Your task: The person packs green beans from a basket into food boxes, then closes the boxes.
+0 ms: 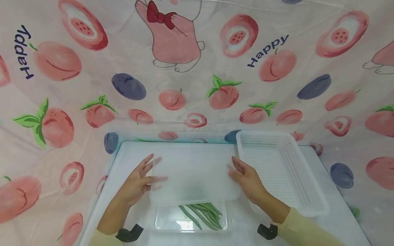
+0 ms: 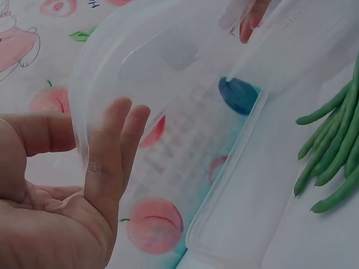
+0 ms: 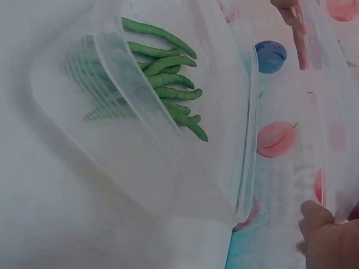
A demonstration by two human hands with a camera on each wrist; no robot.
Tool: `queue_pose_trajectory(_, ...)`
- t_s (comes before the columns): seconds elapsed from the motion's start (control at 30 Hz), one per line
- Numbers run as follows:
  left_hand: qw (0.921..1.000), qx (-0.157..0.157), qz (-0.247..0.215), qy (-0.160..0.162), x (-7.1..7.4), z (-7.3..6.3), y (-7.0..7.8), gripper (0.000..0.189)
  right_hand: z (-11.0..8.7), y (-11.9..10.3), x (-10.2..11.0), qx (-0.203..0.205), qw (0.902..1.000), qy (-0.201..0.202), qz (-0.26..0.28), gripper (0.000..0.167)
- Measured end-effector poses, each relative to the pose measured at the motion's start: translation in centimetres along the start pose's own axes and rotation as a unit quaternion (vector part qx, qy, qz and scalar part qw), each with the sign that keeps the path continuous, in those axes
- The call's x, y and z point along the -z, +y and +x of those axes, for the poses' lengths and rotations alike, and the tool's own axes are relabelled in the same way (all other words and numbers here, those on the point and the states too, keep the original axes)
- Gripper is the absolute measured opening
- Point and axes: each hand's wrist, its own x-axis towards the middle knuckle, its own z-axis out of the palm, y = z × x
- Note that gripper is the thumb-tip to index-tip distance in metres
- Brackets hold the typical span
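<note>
A translucent plastic lid (image 1: 197, 174) is held up by both hands, one at each side. My left hand (image 1: 135, 184) pinches its left edge; in the left wrist view the thumb and fingers (image 2: 106, 151) lie on opposite faces of that edge. On the right side, my right hand (image 1: 250, 181) grips the other edge, partly cut off in the right wrist view. Below and nearer to me stands a clear plastic container (image 1: 167, 218) with several green beans (image 1: 204, 215) inside. The raised lid hides the container's far part in the head view.
A white perforated basket (image 1: 311, 184) sits on the white table (image 1: 135, 157), right of the container. Behind and around the table hangs a fruit-printed cloth (image 1: 184, 78). Black bands (image 1: 267, 232) are at both wrists.
</note>
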Motion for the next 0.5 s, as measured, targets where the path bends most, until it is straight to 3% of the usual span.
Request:
queue_pose_trajectory(0.13, 0.9952, 0.023, 0.084, 0.043, -0.3, -0.2, 0.0, 0.081, -0.4, 0.0, 0.0, -0.029, 0.9984, 0.015, -0.045, 0.065)
queue_pose_trajectory(0.3, 0.9745, 0.043, 0.193, 0.106, -0.8, -0.6, 0.3, 0.077, -0.5, 0.2, -0.1, -0.039, 0.9942, 0.017, -0.099, 0.07)
queue_pose_trajectory(0.37, 0.9592, 0.044, 0.246, 0.132, -1.1, -0.9, 0.3, 0.075, -0.7, 0.4, -0.1, -0.035, 0.9918, 0.011, -0.123, 0.073)
queue_pose_trajectory(0.5, 0.9215, 0.035, 0.346, 0.172, -1.8, -1.4, 0.4, 0.067, -1.3, 0.5, -0.1, -0.009, 0.9819, -0.003, -0.189, 0.074)
